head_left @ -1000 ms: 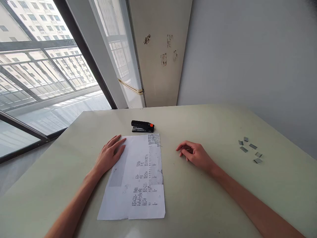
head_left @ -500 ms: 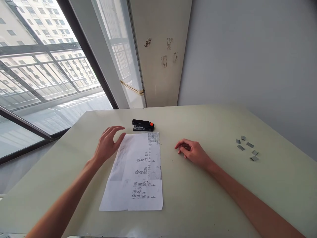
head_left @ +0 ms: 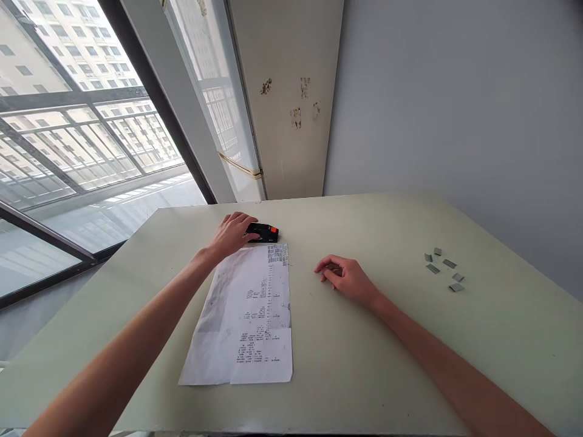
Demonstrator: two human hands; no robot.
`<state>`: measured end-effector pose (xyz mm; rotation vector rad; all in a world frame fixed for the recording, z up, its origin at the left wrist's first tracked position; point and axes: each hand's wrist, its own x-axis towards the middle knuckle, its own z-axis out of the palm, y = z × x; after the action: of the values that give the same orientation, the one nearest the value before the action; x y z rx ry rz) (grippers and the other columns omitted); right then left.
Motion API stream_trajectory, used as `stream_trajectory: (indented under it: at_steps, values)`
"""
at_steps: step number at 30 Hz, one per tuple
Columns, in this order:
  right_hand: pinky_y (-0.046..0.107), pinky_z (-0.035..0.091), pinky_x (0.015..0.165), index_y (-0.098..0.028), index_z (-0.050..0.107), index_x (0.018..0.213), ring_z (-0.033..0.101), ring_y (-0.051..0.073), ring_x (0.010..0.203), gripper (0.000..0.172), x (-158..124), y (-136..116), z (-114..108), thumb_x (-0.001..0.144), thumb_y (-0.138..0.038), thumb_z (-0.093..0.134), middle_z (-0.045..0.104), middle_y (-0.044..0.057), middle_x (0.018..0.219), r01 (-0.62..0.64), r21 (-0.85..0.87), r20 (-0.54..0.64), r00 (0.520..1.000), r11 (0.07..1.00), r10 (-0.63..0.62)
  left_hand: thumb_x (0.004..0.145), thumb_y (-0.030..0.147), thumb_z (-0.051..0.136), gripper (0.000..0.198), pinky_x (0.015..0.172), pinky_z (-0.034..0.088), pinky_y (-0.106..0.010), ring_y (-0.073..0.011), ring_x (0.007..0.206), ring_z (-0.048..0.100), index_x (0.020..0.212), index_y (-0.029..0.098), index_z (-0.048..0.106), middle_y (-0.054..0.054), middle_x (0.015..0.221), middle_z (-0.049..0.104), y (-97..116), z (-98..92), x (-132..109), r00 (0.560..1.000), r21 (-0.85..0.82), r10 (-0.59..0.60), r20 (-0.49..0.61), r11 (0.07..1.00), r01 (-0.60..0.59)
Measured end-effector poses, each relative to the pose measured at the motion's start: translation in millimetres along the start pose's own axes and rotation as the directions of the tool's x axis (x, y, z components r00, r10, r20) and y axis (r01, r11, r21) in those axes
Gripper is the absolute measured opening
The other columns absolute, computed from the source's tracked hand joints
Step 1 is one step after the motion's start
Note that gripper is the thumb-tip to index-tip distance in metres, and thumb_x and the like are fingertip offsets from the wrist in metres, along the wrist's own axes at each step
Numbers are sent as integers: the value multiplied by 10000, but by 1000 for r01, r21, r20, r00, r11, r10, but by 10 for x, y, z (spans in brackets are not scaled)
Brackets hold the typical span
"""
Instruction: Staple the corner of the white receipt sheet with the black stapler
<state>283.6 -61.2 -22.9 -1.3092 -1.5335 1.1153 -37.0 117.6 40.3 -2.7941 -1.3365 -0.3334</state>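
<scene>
Just beyond the paper (head_left: 246,328) on the bench (head_left: 346,370), the black stapler (head_left: 266,233) is lying sideways, letting the left hand (head_left: 234,234) straddle one end, its grip's closure impossible to tell; the right hand (head_left: 344,278) is resting loosely half-curled, seemingly empty.

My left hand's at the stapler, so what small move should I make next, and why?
I'd probably close your left hand on the stapler: it curves over the stapler's left end, though whether it grips is unclear. The stapler lies just beyond the far edge of the printed paper, and your right hand is apart from both.
</scene>
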Motion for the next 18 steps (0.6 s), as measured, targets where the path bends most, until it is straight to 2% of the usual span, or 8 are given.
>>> stream_trajectory:
  at_steps: [4,7,12,18]
  values:
    - [267,524,560,-243,730,928,725,195,818,168,14,44,-6,901,-257,565,767,58,947,10,-5,1,1000,1000,-10,979,513,596,357,1034,439,-507,-341,1100,655,1169,224,687,-104,1110,753,-66,22,85,998,7,-16,63,1000,15]
    - [272,527,564,-245,732,929,732,199,821,162,27,78,-7,896,-260,574,780,62,974,14,-8,-6,1000,1000,-14,992,515,571,365,983,463,-482,-316,1007,681,1194,227,666,-90,1109,756,-58,42,64,997,-6,-47,59,999,48]
    - [270,515,548,-242,733,921,729,202,808,153,46,110,-4,889,-265,586,776,62,935,21,2,-7,1000,1000,-21,1012,513,551,362,908,500,-437,-307,1014,679,1208,221,638,-99,1157,739,22,96,-19,994,-51,-107,-18,993,106]
    - [276,516,554,-243,729,921,717,198,788,159,30,73,10,909,-290,577,750,51,887,20,15,-3,1000,1000,-20,1066,449,489,310,925,498,-431,-295,1085,655,1257,224,585,-104,1202,698,291,63,-88,987,-101,-82,-137,993,68]
